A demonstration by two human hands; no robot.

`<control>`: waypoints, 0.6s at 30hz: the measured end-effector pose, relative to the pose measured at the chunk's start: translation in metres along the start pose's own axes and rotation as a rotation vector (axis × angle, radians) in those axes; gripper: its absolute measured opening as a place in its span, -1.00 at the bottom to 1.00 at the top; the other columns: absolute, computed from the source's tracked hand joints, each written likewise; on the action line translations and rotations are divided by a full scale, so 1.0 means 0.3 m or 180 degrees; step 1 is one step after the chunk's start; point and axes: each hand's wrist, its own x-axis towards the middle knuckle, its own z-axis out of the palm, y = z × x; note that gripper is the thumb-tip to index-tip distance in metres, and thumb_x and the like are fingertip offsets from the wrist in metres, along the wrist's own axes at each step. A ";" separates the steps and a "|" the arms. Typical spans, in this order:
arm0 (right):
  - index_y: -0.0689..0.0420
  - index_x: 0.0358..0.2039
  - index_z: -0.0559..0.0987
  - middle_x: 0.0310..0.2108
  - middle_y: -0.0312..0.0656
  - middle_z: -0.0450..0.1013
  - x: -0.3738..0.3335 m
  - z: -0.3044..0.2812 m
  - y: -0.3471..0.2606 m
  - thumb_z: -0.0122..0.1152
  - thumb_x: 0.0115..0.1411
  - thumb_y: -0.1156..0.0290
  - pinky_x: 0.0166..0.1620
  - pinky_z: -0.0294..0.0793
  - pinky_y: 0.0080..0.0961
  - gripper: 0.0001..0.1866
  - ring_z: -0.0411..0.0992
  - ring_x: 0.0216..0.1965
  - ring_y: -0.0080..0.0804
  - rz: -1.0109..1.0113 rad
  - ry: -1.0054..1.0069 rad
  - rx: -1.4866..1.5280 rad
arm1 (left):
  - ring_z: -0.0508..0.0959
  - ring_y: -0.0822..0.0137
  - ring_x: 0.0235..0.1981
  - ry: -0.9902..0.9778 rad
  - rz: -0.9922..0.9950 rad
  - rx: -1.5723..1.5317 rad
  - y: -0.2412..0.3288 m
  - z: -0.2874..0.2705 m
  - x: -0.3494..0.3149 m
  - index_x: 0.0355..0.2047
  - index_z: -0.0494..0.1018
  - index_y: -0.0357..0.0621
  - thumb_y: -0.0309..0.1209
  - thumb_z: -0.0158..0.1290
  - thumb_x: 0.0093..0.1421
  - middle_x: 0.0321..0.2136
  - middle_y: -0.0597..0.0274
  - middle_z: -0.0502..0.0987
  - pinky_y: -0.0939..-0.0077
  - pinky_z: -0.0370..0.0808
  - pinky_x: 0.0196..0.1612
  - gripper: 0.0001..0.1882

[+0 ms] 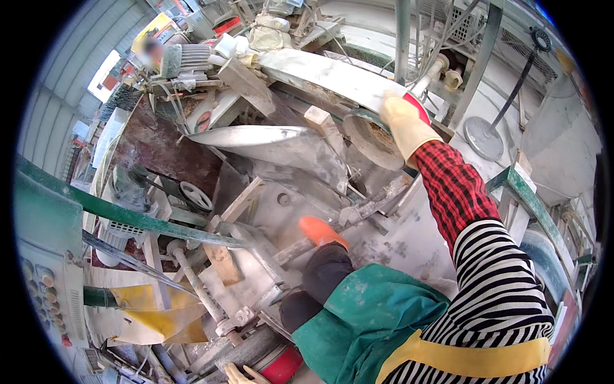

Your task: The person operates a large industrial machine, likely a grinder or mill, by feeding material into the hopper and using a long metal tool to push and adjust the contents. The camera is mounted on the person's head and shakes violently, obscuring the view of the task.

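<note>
From the head cam, the right hand (pixel 404 121) in its cream glove is clamped over the top rim of the round grinding disc (pixel 371 137), just under the long curved guard (pixel 326 73). Left hand (pixel 240 374) barely peeks in far below the disc, so can't tell its grip. I'd keep that palm flat on the rim and fingers off the gritty face.

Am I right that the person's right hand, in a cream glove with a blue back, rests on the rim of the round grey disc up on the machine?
Not quite: the head view shows the glove's back is red, not blue. The right hand, in a cream glove, does rest on the rim of the round grey disc up on the machine.
</note>
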 end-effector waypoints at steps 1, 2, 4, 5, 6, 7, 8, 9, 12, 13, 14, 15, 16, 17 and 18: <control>0.06 0.11 0.57 0.03 0.05 0.60 -0.077 -0.067 -0.098 0.03 0.33 0.25 0.15 0.54 -0.05 -0.60 0.59 0.06 0.01 -0.0147 0.0154 -0.0048 | 0.56 -0.23 0.08 0.0028 0.0027 -0.0052 0.009 0.002 0.017 0.10 0.54 -0.40 -0.27 0.08 0.36 0.05 -0.31 0.58 0.00 0.44 0.22 -0.55; -0.04 0.15 0.57 0.05 0.07 0.59 -0.172 -0.128 -0.236 0.03 0.31 0.20 0.16 0.53 -0.08 -0.57 0.58 0.06 0.07 -0.0230 -0.0055 0.0092 | 0.56 -0.23 0.08 0.0014 -0.0010 -0.0027 0.018 -0.002 0.019 0.10 0.54 -0.40 -0.27 0.08 0.36 0.05 -0.31 0.58 -0.01 0.44 0.22 -0.55; -0.13 0.24 0.52 0.12 0.03 0.55 -0.252 -0.067 -0.382 0.05 0.30 0.13 0.22 0.49 -0.15 -0.51 0.53 0.13 0.05 -0.0980 -0.0181 0.0965 | 0.56 -0.24 0.07 0.0020 -0.0010 -0.0018 0.041 0.000 0.035 0.10 0.54 -0.40 -0.27 0.08 0.35 0.04 -0.31 0.58 -0.01 0.44 0.21 -0.54; -0.10 0.25 0.53 0.16 -0.01 0.54 -0.374 -0.083 -0.502 0.14 0.27 0.14 0.25 0.47 -0.20 -0.48 0.51 0.17 -0.04 -0.1150 -0.0800 0.1303 | 0.56 -0.23 0.09 0.0057 0.0028 0.0068 0.027 0.006 0.018 0.12 0.52 -0.40 -0.26 0.09 0.35 0.06 -0.31 0.57 0.00 0.44 0.22 -0.53; -0.07 0.27 0.52 0.19 -0.04 0.52 -0.343 0.087 -0.526 0.19 0.25 0.16 0.27 0.46 -0.25 -0.44 0.49 0.21 -0.13 -0.1948 -0.0432 0.1426 | 0.55 -0.22 0.11 0.0048 0.0070 -0.0137 0.076 -0.012 0.064 0.12 0.52 -0.40 -0.26 0.10 0.34 0.08 -0.30 0.56 0.00 0.43 0.24 -0.52; -0.01 0.27 0.51 0.05 -0.02 0.60 -0.480 0.130 -0.668 0.20 0.28 0.24 0.09 0.60 -0.24 -0.46 0.60 0.01 -0.19 -0.1903 -0.1135 0.2012 | 0.52 -0.21 0.15 -0.0017 -0.0022 -0.0100 0.075 -0.027 0.049 0.15 0.51 -0.37 -0.25 0.09 0.34 0.12 -0.28 0.54 0.02 0.40 0.27 -0.51; -0.03 0.29 0.50 -0.15 -0.05 0.65 -0.597 0.185 -0.774 0.25 0.31 0.35 -0.17 0.67 -0.31 -0.48 0.62 -0.24 -0.31 -0.1358 -0.2403 0.3260 | 0.49 -0.20 0.19 -0.0057 -0.0078 -0.0089 0.069 -0.023 0.039 0.18 0.49 -0.35 -0.25 0.09 0.34 0.16 -0.27 0.51 0.03 0.38 0.30 -0.50; 0.04 0.31 0.47 -0.29 -0.13 0.64 -0.727 0.258 -0.881 0.28 0.35 0.40 -0.35 0.63 -0.41 -0.49 0.56 -0.41 -0.46 -0.1733 -0.2878 0.3907 | 0.48 -0.20 0.14 0.0248 -0.0150 -0.0017 0.011 0.056 -0.018 0.09 0.51 -0.31 -0.41 0.13 0.22 0.11 -0.22 0.52 -0.04 0.35 0.26 -0.57; 0.02 0.30 0.47 -0.25 -0.18 0.64 -1.108 0.312 -1.029 0.27 0.40 0.30 -0.25 0.62 -0.49 -0.52 0.58 -0.33 -0.46 -0.1023 -0.4323 0.5245 | 0.47 -0.24 0.07 0.0204 -0.0225 -0.0273 0.027 0.060 0.008 0.06 0.51 -0.29 -0.29 0.18 0.16 0.09 -0.19 0.52 -0.16 0.31 0.22 -0.51; 0.11 0.27 0.48 -0.24 -0.19 0.64 -1.202 0.350 -1.066 0.28 0.40 0.29 -0.25 0.62 -0.48 -0.53 0.59 -0.33 -0.47 -0.0947 -0.4350 0.5270 | 0.47 -0.24 0.08 0.0188 -0.0144 -0.0217 0.031 0.049 0.013 0.08 0.50 -0.30 -0.28 0.18 0.18 0.10 -0.22 0.51 -0.15 0.32 0.22 -0.50; 0.12 0.24 0.49 -0.21 -0.17 0.64 -1.288 0.396 -1.083 0.26 0.40 0.29 -0.23 0.63 -0.46 -0.55 0.60 -0.30 -0.44 -0.0796 -0.4453 0.5433 | 0.47 -0.23 0.08 0.0157 -0.0096 -0.0145 0.030 0.038 0.003 0.10 0.48 -0.31 -0.28 0.17 0.20 0.12 -0.25 0.50 -0.14 0.34 0.21 -0.49; 0.13 0.22 0.51 -0.19 -0.15 0.64 -1.356 0.449 -1.079 0.25 0.41 0.28 -0.22 0.64 -0.44 -0.58 0.62 -0.27 -0.41 -0.0627 -0.4532 0.5590 | 0.47 -0.22 0.11 0.0185 -0.0023 -0.0096 0.021 0.040 -0.006 0.11 0.48 -0.32 -0.27 0.17 0.21 0.14 -0.26 0.49 -0.16 0.34 0.20 -0.49; 0.13 0.19 0.52 -0.16 -0.11 0.64 -1.403 0.523 -1.073 0.25 0.41 0.29 -0.20 0.65 -0.41 -0.60 0.63 -0.24 -0.37 -0.0084 -0.4508 0.5528 | 0.46 -0.22 0.14 0.0291 0.0093 -0.0074 0.028 0.039 -0.003 0.10 0.47 -0.33 -0.28 0.17 0.19 0.12 -0.26 0.49 -0.13 0.33 0.22 -0.48; 0.14 0.17 0.52 -0.13 -0.08 0.64 -1.411 0.602 -1.062 0.24 0.41 0.30 -0.19 0.66 -0.37 -0.62 0.64 -0.20 -0.32 0.0461 -0.4434 0.5429 | 0.45 -0.23 0.15 0.0234 0.0075 -0.0113 0.040 0.028 0.007 0.09 0.47 -0.35 -0.29 0.16 0.21 0.13 -0.27 0.49 -0.12 0.33 0.22 -0.50; 0.12 0.18 0.51 -0.10 -0.04 0.63 -1.341 0.702 -1.018 0.24 0.41 0.32 -0.18 0.67 -0.34 -0.63 0.65 -0.18 -0.28 0.0160 -0.4366 0.5788 | 0.45 -0.24 0.17 0.0194 0.0121 -0.0206 0.070 0.017 0.035 0.07 0.47 -0.36 -0.30 0.16 0.23 0.13 -0.28 0.49 -0.12 0.33 0.23 -0.53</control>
